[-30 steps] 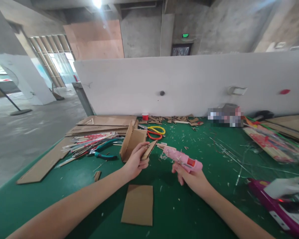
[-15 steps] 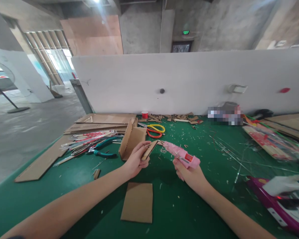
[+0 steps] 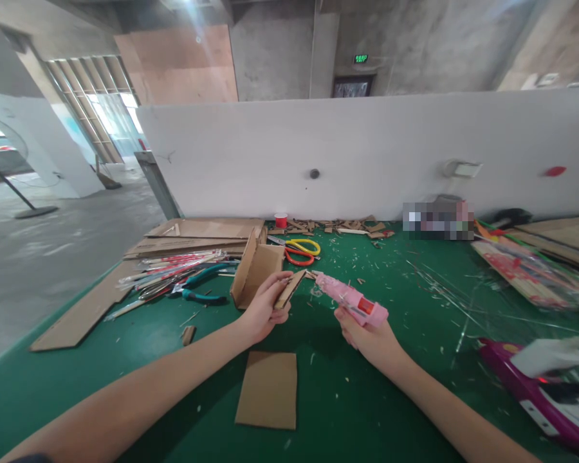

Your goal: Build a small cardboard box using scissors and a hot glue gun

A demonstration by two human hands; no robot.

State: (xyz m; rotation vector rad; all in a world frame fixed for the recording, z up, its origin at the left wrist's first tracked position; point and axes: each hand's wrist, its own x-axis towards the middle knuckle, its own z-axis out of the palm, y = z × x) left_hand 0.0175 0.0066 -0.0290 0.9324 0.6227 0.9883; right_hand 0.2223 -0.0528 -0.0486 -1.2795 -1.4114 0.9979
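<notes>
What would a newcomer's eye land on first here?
Probably the pink glue gun, right of center in the right hand, its nozzle pointed toward the small cardboard piece in the left hand. Next might come the scissors with yellow and orange-red handles, bright on the green table beyond the hands.

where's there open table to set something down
Mostly open green tabletop, lightly flecked, shows between the cardboard square and right forearm, and between the long cardboard strip and left forearm. It's crowded around the pliers, red-and-yellow-handled tool and packaged sticks.
</notes>
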